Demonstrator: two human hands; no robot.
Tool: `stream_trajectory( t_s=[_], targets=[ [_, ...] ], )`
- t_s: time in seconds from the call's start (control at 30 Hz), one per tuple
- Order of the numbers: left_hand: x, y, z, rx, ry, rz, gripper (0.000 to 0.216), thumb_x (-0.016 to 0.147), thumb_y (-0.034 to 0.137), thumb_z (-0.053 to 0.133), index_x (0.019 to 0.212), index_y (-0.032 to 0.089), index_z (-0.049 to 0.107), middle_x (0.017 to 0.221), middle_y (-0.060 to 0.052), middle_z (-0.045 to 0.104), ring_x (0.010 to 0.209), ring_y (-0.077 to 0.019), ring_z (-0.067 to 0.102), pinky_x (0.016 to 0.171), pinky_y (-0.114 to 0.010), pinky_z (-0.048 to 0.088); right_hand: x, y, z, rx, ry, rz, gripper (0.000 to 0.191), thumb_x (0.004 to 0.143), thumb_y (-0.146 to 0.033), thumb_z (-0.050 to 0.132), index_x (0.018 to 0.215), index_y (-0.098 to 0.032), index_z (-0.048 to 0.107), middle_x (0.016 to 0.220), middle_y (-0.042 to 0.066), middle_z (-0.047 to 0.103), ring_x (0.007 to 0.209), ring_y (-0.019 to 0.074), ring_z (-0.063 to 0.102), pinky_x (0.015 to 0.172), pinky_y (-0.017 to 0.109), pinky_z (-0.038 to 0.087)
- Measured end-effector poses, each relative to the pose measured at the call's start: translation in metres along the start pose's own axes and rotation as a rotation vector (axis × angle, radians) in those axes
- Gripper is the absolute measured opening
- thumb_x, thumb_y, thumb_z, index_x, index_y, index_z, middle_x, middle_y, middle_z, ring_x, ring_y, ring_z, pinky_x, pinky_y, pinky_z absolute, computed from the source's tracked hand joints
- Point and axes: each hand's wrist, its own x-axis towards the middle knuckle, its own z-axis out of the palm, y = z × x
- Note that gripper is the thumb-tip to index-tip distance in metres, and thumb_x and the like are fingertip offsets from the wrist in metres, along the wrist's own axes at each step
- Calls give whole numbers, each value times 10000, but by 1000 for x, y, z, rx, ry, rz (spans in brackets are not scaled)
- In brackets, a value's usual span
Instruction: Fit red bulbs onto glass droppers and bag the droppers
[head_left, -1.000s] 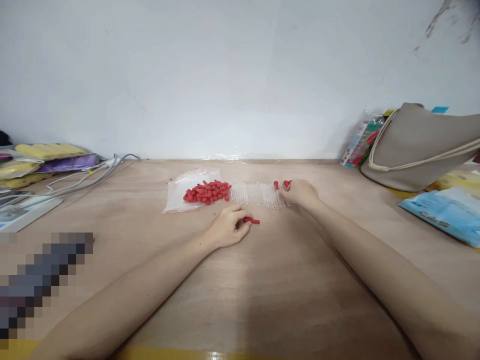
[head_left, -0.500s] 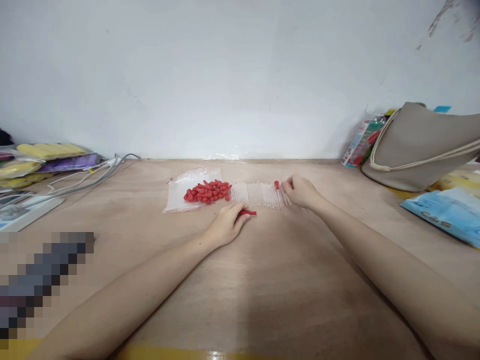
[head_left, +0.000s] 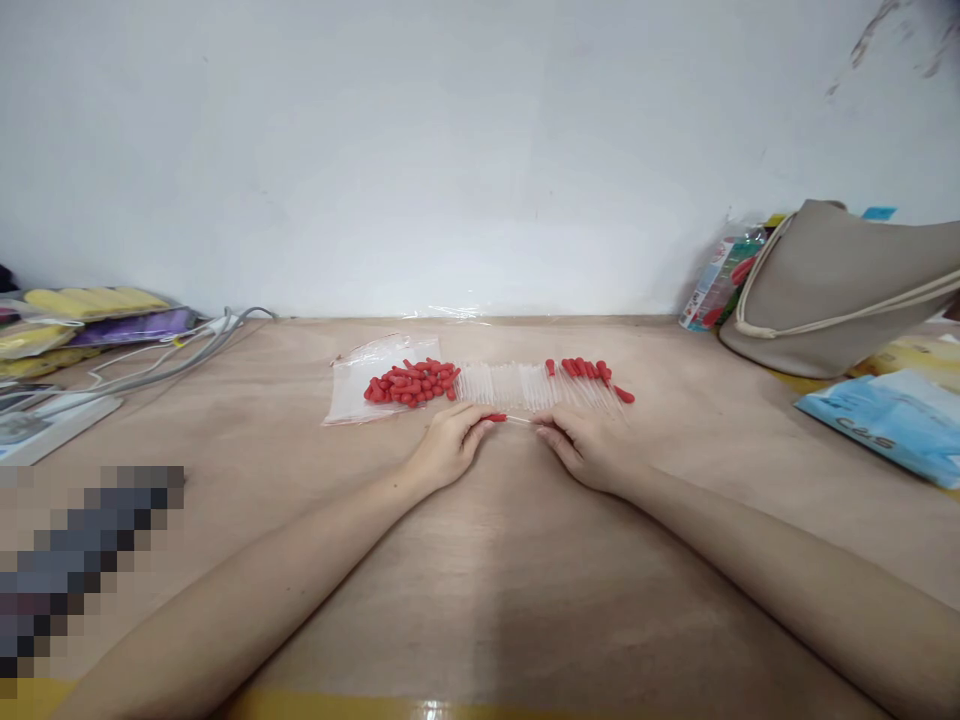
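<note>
My left hand [head_left: 450,440] is closed on a red rubber dropper bulb [head_left: 496,417], whose open end points right. Facing it, my right hand [head_left: 581,445] pinches a thin clear dropper tube [head_left: 519,420]; the tube's left end meets the bulb, though how deep it sits cannot be made out. Behind my hands lies a row of loose clear tubes [head_left: 495,385]. To its left is a pile of red bulbs [head_left: 411,385] on a clear plastic bag [head_left: 346,385]. Several droppers with red bulbs fitted [head_left: 585,369] lie behind my right hand, one angled outward at the right.
At the right stand a grey-brown bag [head_left: 832,290] and a plastic bottle [head_left: 720,280], with a blue tissue pack [head_left: 885,425] in front. Yellow and purple packets [head_left: 112,310], cables [head_left: 202,350] and a white power strip [head_left: 67,420] lie at the left. A wall closes off the table's back.
My right hand has come left and nearer from the tube row, bringing a tube to the bulb in my left hand. The bulb-fitted droppers it covered now show.
</note>
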Motion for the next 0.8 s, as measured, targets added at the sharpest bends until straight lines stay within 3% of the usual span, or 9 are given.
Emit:
stream_trajectory(
  t_s=[0.3,0.8],
  targets=[
    [0,2,-1,-53,21,39,151,838,236,500,875,173,633,792,-18,652,715,-119,571,669,-234,435,2,-5,-3,5,-61,-69,215,868,-220,398,931,-183,600,841,45,634,771,147,569,697,279,435],
    [-3,1,1,-14,-101,91,203,849,286,473,855,144,618,740,-36,608,675,-121,530,631,-237,413,1,-2,4,-280,-32,-241,227,869,-185,382,883,-153,607,739,39,639,633,127,527,658,293,286]
  ],
)
